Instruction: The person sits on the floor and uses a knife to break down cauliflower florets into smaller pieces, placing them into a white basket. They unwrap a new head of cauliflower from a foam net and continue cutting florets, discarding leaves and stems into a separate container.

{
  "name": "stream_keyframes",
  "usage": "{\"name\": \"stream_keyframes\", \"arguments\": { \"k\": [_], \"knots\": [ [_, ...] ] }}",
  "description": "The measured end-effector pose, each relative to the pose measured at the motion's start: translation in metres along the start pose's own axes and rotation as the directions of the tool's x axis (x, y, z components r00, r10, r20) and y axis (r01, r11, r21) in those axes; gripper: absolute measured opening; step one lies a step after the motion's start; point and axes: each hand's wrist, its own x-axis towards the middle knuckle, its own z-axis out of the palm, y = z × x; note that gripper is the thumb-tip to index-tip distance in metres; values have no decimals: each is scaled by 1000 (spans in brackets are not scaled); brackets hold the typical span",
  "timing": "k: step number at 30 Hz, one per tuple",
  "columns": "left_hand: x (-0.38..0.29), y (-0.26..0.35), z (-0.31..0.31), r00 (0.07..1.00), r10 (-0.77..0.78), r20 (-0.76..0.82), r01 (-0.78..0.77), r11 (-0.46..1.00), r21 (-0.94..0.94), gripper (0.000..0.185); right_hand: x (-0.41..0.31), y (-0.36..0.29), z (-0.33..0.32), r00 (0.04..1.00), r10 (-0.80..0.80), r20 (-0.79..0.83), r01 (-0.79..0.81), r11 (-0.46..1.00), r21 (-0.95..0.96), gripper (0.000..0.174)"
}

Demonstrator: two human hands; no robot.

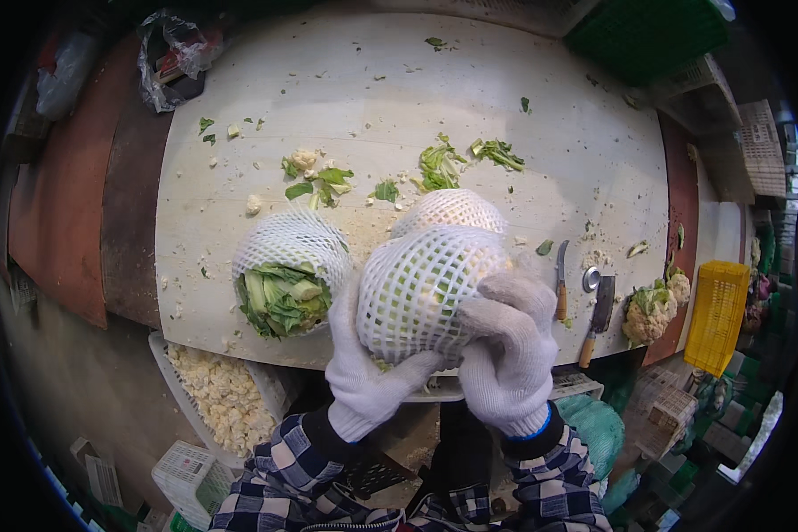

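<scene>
Between my gloved hands is a cauliflower in a white foam net sleeve (422,292) near the table's front edge. My left hand (369,372) cups its left and lower side, the thumb across its bottom. My right hand (512,346) has its fingers curled on the net at the right side. Touching the far side of it is another netted cauliflower (452,209). To the left lies a third netted cauliflower (289,272), its cut leaves and stem showing at the net's opening. The fingertips of my right hand are partly hidden.
On the right of the white table (346,80) lie a curved knife (562,282), a small round metal object (591,278), a cleaver (598,319) and a bare cauliflower (648,316). Leaf scraps (439,166) are scattered about. Below left stands a crate of florets (223,399).
</scene>
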Motion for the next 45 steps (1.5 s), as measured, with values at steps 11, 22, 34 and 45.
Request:
{"name": "stream_keyframes", "arguments": {
  "k": [11, 22, 34, 45],
  "knots": [
    [-80, -140, -31, 928, -85, -364, 44, 992, -119, 116, -120, 85, 61, 867, -496, 50, 452, 825, 339, 30],
    [-82, -163, -39, 936, 316, -156, -281, 937, 207, 114, -138, 141, 57, 903, -430, -19, 384, 787, 482, 40],
    [-89, -153, -79, 769, 625, 131, -516, 487, 704, 81, -154, 109, 66, 975, -93, 203, 87, 996, 34, 57],
    [-97, -133, -84, 864, 481, 145, -331, 326, 886, 100, -194, 35, 117, 913, -397, 94, 399, 823, -403, 67]
  ]
}}
